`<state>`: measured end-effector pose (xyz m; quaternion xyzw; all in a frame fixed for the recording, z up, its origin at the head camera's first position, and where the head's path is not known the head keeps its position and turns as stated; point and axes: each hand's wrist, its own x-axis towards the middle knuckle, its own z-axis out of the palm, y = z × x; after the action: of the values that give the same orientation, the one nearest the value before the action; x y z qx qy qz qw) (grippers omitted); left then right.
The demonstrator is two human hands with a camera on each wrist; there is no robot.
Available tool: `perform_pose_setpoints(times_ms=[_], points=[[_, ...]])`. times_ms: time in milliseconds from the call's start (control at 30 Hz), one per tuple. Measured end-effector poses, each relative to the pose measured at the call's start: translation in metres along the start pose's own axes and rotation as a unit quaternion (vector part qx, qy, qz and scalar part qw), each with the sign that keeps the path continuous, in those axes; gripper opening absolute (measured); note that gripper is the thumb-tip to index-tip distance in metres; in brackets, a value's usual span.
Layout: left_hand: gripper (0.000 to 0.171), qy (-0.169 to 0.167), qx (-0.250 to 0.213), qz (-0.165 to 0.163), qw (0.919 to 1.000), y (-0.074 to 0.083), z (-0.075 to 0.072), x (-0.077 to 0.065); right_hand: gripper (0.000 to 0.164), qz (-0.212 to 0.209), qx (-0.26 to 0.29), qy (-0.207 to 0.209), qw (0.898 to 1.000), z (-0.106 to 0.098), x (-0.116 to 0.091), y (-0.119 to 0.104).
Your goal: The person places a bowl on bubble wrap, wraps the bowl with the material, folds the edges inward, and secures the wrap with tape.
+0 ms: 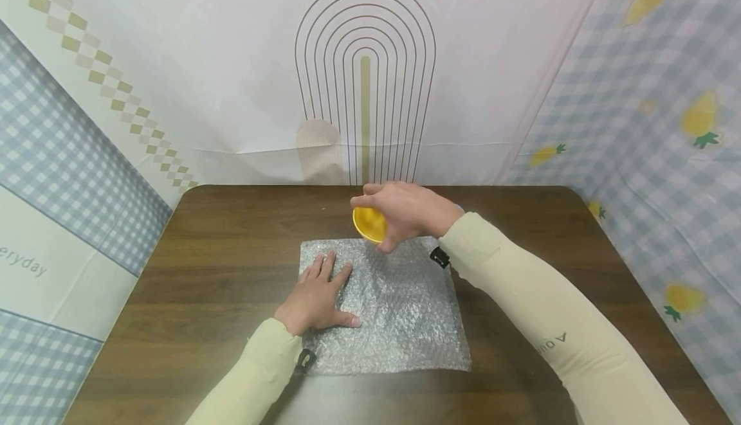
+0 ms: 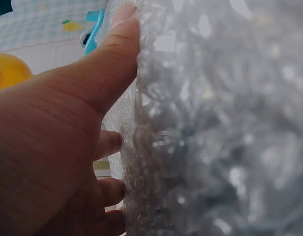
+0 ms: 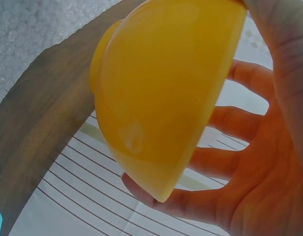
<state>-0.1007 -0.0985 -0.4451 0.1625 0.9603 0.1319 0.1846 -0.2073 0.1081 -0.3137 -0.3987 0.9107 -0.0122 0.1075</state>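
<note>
A sheet of bubble wrap lies spread on the wooden table. My left hand rests on its left part, fingers spread and nearly straight. In the left wrist view, the thumb and fingertips meet the bubble wrap surface. Over the far edge of the sheet, my right hand grips a yellow bowl by its rim. The right wrist view shows the bowl's smooth outer side and foot ring, tilted, with the fingers spread across its mouth and the thumb at the rim.
Behind the table hangs a white cloth printed with arched lines. Blue checked cloth with a pineapple print hangs on the right, and another checked cloth on the left. A light blue piece shows beyond the left thumb.
</note>
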Motion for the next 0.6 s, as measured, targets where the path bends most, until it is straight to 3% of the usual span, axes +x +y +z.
perform_pose_setpoints(times_ms=[600], points=[[0.109,0.003,0.004,0.004,1.0,-0.0001,0.0008,0.0012,0.088,-0.028,-0.03,-0.011,0.999,-0.0019,-0.0008,-0.0058]])
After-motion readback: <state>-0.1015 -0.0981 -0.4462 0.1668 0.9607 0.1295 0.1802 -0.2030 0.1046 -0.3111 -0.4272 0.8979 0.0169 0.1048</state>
